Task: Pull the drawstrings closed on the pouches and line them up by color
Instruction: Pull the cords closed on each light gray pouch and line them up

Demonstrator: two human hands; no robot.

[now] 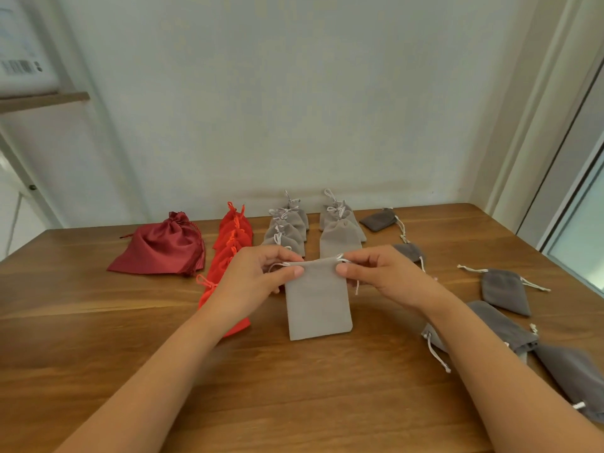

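Only one bit of writing: a barcode label on a white box (23, 60), on a wall shelf (45, 101) at far left. Too blurred to read.

Light grey flat fabric pouch (318, 302) sits over the middle of the brown wooden bench (294, 403). Its mouth is ungathered, at full width.

Left hand (258, 276): narrow grip, thumb and fingers pinching the white drawstring (277, 265) at the pouch's top left corner. Right hand (385, 276): same pinch at the top right corner, a cord end dangling under the thumb. The pouch lies between the two grips, its body below them. Cannot tell whether its lower edge touches the bench.

Toward the far edge, left to right:
- dark red satin pouch (163, 250), cinched
- row of bright red pouches (233, 237), running back from beside the left hand
- two rows of light grey pouches (287, 230), just behind the held one

Dark grey pouches (505, 291) lie scattered along the right edge, strings trailing.
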